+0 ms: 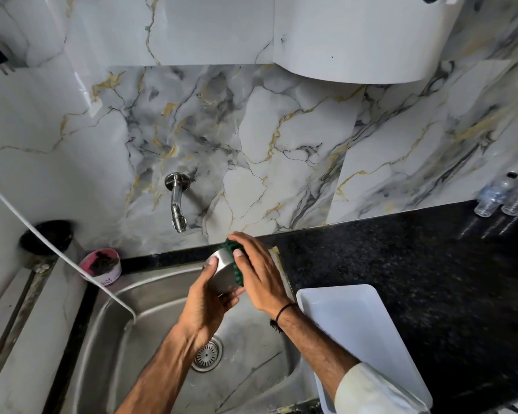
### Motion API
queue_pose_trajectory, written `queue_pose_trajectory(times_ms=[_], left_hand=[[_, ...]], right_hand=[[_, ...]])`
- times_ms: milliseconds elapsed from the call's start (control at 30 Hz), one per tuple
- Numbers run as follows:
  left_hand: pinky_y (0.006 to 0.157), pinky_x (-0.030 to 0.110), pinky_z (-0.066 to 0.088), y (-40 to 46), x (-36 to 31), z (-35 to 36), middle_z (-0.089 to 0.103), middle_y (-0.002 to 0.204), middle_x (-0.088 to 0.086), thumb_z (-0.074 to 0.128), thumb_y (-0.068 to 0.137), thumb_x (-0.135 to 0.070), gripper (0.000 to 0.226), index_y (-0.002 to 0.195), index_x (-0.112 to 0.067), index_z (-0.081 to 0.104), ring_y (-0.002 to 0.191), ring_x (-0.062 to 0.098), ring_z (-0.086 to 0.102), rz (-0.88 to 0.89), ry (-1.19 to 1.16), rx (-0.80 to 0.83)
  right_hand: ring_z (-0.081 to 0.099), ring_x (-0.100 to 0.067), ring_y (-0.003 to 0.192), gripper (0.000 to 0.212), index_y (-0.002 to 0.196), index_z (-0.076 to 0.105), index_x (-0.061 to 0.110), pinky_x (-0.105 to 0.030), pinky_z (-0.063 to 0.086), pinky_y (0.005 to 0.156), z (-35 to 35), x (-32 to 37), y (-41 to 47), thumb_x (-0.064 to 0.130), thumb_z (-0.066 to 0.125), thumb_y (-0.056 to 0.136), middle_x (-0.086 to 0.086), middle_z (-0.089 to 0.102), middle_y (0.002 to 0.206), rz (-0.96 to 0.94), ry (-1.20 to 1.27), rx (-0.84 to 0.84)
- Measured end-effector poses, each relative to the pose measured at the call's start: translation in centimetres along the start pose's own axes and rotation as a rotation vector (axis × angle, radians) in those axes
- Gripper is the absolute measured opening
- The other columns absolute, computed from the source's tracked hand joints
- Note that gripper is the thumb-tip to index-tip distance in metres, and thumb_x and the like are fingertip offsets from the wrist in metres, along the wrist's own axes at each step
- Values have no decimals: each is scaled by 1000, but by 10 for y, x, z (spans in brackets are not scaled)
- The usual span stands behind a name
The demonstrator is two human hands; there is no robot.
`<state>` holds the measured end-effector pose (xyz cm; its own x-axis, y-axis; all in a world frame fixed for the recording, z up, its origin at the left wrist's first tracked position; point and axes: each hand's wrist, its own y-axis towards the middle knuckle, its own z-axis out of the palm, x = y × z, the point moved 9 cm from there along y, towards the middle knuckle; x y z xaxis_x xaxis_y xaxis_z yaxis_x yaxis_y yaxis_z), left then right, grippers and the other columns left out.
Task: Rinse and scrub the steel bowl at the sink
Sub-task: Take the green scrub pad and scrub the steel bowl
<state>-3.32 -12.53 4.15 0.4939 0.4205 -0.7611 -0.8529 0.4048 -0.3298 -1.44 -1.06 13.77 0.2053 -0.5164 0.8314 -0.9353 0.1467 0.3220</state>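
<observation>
A small steel bowl (225,271) is held tilted on its side above the back of the steel sink (150,333). My left hand (208,297) grips it from below and from the left, thumb on its base. My right hand (259,274) presses a dark green scrubber (236,258) against the bowl's open side; only the scrubber's edge shows past the fingers. The bowl's inside is hidden. The wall tap (177,201) hangs to the upper left of the bowl, with no water visible from it.
A white tray (365,339) lies on the black counter (416,264) right of the sink. A pink tub (102,265) stands at the sink's back left corner. A white hose (72,258) runs into the basin. Clear bottles (509,189) stand far right. The drain (207,354) is below my arms.
</observation>
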Motion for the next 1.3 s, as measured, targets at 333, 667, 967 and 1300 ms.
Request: queue_pose_trajectory(times_ms=[333, 667, 967, 1300], left_hand=[[125, 54, 27, -4, -9, -11, 56, 152, 6, 36, 88, -83, 80, 146, -32, 56, 144, 25, 46, 157, 448, -113], [66, 25, 47, -4, -24, 6, 58, 77, 5, 66, 93, -27, 16, 81, -17, 66, 68, 12, 52, 181, 190, 88], [76, 28, 58, -9, -15, 8, 73, 80, 10, 58, 104, -23, 21, 91, -19, 74, 72, 21, 69, 178, 332, 145], [88, 41, 58, 2, 5, -8, 75, 100, 17, 43, 106, -11, 30, 115, -1, 70, 88, 25, 72, -115, 153, -65]], right_hand=[[72, -20, 86, 43, 87, 77, 21, -33, 53, 70, 31, -100, -23, 45, 49, 109, 6, 81, 64, 965, 851, -148], [74, -30, 101, 47, 104, 81, 15, -36, 60, 76, 43, -120, -34, 46, 47, 107, -8, 83, 95, 1115, 863, -120], [69, -37, 102, 49, 128, 70, 7, -44, 58, 79, 50, -130, -39, 44, 43, 109, -16, 74, 104, 1183, 906, -105], [68, -22, 124, 33, 124, 79, 16, -38, 50, 112, 22, -63, -6, 21, 48, 111, -3, 77, 130, 197, -52, 76]])
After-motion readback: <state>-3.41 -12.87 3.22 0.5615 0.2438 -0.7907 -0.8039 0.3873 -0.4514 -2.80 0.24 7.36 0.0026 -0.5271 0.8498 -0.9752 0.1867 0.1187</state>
